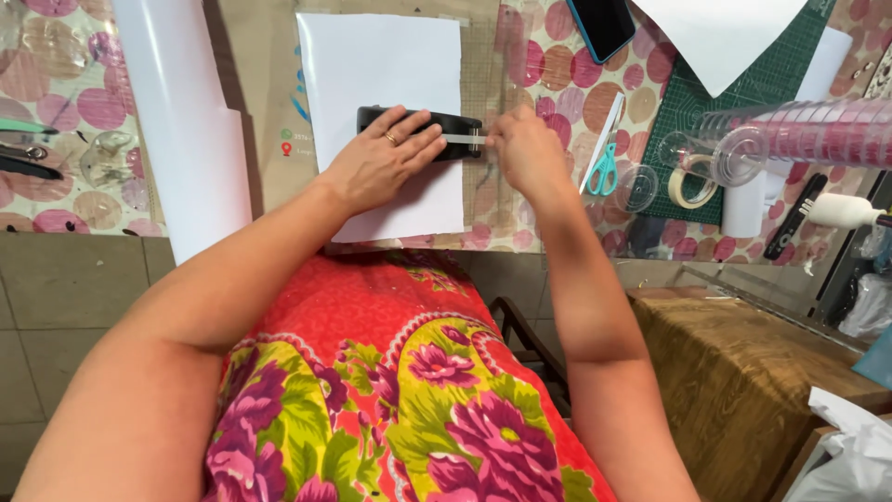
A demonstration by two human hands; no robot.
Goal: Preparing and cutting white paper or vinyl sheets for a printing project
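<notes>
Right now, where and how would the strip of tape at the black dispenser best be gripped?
Probably at its free end, pinched from the right, where the right hand meets it. The tape strip runs level out of the black dispenser, which the left hand presses flat on the white sheet.

Glossy black plastic tape dispenser point(423, 122) on matt white paper point(381, 65) (tape point(462, 138) seemingly clear film).

Two hands, one black tape dispenser point(420, 130), one scissors point(604, 172), one phone point(602, 26)
</notes>
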